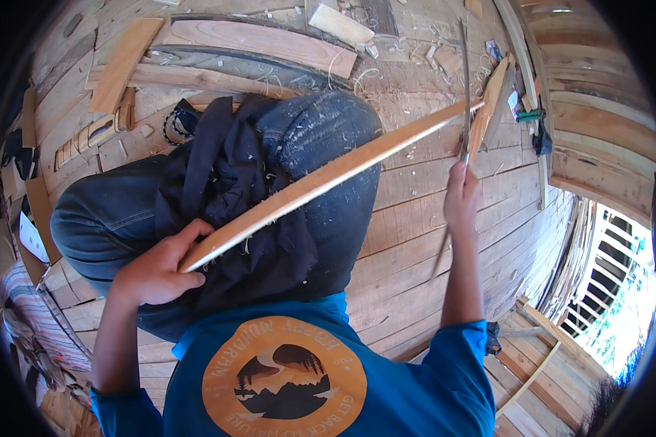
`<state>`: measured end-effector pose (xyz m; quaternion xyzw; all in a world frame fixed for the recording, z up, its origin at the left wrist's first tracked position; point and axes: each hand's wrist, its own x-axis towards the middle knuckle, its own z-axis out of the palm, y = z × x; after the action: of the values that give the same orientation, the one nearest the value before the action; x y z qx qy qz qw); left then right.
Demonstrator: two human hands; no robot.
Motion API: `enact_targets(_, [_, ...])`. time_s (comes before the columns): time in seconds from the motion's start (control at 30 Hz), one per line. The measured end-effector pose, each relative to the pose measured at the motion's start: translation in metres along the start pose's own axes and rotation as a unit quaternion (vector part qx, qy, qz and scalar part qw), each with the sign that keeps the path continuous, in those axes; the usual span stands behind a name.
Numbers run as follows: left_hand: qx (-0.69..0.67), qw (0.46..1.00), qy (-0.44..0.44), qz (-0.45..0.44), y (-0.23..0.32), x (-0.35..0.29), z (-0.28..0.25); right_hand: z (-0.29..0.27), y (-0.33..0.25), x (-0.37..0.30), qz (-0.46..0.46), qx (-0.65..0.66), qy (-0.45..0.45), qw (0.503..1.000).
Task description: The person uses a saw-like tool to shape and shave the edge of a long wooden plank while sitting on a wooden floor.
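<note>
A long, narrow wooden strip (328, 171) slants across my lap, up toward the far right. My left hand (158, 266) is closed around its near end, with the thumb beneath. In my right hand (461, 198) is a long, thin knife (465, 87), held upright in the picture with the slim handle running out below my fist. The blade crosses the strip close to its far tip; whether it touches the wood I cannot tell. Just past that tip is a pointed piece of wood (490, 102). Dark cloth (233, 182) lies bunched on my jeans, which are dusted with shavings.
Curved boards (262, 45) and shorter offcuts (341, 25) lie on the plank floor (408, 218) beyond my knees, among curled shavings. A green-handled tool (530, 115) is by the wooden wall (598, 131) at right. A slatted opening (608, 251) lets in daylight.
</note>
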<state>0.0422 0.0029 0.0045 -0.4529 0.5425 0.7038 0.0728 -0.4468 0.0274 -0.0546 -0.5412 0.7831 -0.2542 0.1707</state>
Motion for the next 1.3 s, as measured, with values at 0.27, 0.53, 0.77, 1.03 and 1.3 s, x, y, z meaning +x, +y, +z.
enact_targets(0.27, [0.274,0.921,0.248,0.120,0.022,-0.026,0.019,0.053,-0.075,-0.073,0.011,0.123,-0.065,0.990])
enact_targets(0.53, [0.382,0.854,0.315,0.162,0.037,-0.017,0.002,0.061,-0.142,-0.099,-0.017,0.187,-0.160,0.969])
enact_targets(0.77, [0.407,0.859,0.285,0.126,0.032,-0.014,-0.016,0.063,-0.144,-0.112,-0.009,0.210,-0.157,0.965])
enact_targets(1.03, [0.395,0.874,0.282,0.027,0.028,-0.026,-0.035,0.079,-0.139,-0.109,-0.033,0.200,-0.130,0.971])
enact_targets(1.3, [0.397,0.870,0.292,0.003,0.020,-0.013,-0.027,0.073,-0.130,-0.121,0.002,0.274,-0.095,0.957])
